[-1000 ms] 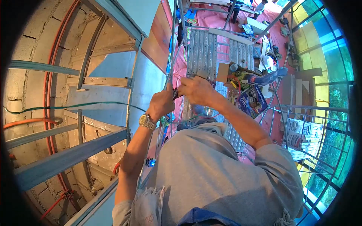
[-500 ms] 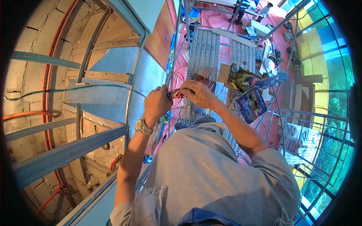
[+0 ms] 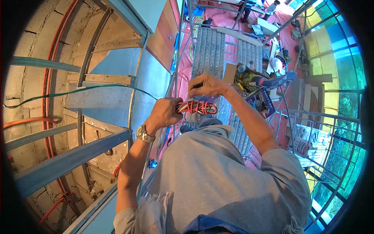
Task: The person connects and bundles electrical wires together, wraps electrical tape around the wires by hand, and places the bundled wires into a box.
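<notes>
My left hand (image 3: 164, 113) is closed around one end of a bundle of thin coloured wires (image 3: 208, 108), mostly red, green and dark. Turns of red wire (image 3: 193, 106) go around the bundle, which sticks out to the right of my fist. Just above it is my right hand (image 3: 207, 85), its fingers curled and pinched together. Whatever lies between those fingertips is too small to make out. From the wall on the left, a green wire (image 3: 89, 88) runs across to my left hand.
Metal framing (image 3: 70, 160) and red conduits (image 3: 47, 89) line the block wall at left. Below is a perforated scaffold platform (image 3: 208, 50) holding a cardboard box (image 3: 230, 73), bottles and a blue printed package (image 3: 269, 102). Scaffold rails (image 3: 323, 119) stand at right. People (image 3: 246, 9) are far ahead.
My right hand has lifted up off the wire bundle. The bundle now shows more fully, lying to the right of my left hand, which still grips it and has shifted slightly.
</notes>
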`<state>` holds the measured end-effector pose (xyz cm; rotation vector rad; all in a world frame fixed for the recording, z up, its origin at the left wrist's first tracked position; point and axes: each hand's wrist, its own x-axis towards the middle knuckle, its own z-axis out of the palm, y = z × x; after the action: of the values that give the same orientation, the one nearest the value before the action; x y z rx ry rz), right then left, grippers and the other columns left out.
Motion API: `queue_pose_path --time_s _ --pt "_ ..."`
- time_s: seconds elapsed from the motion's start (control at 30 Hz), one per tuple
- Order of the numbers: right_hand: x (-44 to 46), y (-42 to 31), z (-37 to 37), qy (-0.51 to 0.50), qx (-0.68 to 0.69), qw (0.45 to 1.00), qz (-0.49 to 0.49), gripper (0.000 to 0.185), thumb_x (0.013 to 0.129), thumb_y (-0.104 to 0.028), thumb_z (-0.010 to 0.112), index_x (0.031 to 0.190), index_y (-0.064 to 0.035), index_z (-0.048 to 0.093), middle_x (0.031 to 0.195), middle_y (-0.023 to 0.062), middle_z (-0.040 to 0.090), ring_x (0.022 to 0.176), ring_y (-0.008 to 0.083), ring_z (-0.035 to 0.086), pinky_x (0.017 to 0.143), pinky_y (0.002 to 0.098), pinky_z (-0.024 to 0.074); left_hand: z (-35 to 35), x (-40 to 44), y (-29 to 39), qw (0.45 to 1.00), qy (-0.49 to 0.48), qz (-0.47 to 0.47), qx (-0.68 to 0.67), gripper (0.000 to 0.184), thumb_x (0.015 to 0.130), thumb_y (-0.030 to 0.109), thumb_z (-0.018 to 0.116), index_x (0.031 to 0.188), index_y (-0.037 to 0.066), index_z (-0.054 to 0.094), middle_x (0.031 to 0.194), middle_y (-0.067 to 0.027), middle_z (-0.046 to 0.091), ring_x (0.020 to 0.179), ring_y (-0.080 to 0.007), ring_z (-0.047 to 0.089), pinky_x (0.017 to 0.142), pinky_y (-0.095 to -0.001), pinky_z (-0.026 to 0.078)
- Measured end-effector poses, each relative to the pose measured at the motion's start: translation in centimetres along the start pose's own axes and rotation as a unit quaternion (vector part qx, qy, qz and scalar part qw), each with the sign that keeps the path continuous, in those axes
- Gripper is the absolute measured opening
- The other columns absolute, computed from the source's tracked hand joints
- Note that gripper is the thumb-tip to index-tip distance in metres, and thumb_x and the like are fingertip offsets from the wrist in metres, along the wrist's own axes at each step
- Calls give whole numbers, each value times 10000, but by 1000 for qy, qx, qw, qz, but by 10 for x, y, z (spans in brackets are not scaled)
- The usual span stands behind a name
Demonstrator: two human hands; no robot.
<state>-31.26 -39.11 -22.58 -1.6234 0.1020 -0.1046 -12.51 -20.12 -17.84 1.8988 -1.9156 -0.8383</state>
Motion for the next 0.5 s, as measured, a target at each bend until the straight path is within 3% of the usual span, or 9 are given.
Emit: queue_pose_path --time_s 0.1,0.13,0.17,0.2,0.27,0.3,0.37,0.4,0.5 --pt "-1 42 9 42 23 999 3 198 997 -199 705 1027 -8 750 957 43 736 928 121 658 830 327 534 -3 0 9 998 30 -35 -41 275 690 203 730 925 60 716 768 -221 694 762 -471 664 678 -524 519" --pt "-2 52 16 74 23 997 -18 215 1008 -206 683 1055 -7 752 959 54 730 933 128 656 839 325 535 -5 2 9 995 65 -56 -54 278 687 203 738 923 57 722 770 -225 697 762 -474 666 678 -521 521" --pt "-4 76 30 76 24 991 -112 276 1049 -232 622 1192 -11 703 992 56 702 938 147 649 851 340 535 -7 3 7 994 67 -73 -51 306 692 206 740 950 42 729 779 -239 699 763 -472 675 680 -519 525" --pt "-10 71 44 74 24 991 -113 276 1049 -232 622 1192 -11 703 992 56 702 938 147 649 851 340 535 -8 6 6 994 69 -75 -51 306 692 206 740 950 42 729 779 -239 699 763 -472 675 680 -519 525" --pt "-23 57 77 116 -26 991 68 337 1086 -240 562 1348 -31 599 962 36 646 862 142 641 808 340 548 -8 13 0 982 115 -138 -51 309 692 216 747 934 26 721 782 -247 698 775 -464 688 679 -523 524" --pt "-24 58 90 112 -27 991 66 337 1086 -240 562 1348 -31 599 962 36 646 862 142 641 808 340 548 -6 17 -7 980 125 -153 -25 301 722 238 740 925 17 720 787 -254 702 783 -466 695 681 -527 528" --pt "-22 56 109 126 204 964 116 391 1107 -257 523 1439 -51 504 926 24 595 734 125 628 677 316 553 -5 24 -18 975 141 -172 5 287 741 240 730 927 21 722 788 -254 705 784 -472 694 680 -532 529" --pt "-25 52 113 124 205 964 116 391 1107 -257 523 1439 -51 504 926 24 595 734 125 628 677 316 553 -4 27 -22 970 151 -187 34 274 761 241 719 929 26 725 789 -253 709 785 -478 692 680 -537 530" --pt "-32 24 112 177 70 974 122 346 1111 -262 510 1386 -53 530 858 17 562 603 100 582 502 298 488 -5 33 -21 965 140 -211 70 247 785 223 699 944 36 730 804 -256 719 787 -474 702 694 -546 545"
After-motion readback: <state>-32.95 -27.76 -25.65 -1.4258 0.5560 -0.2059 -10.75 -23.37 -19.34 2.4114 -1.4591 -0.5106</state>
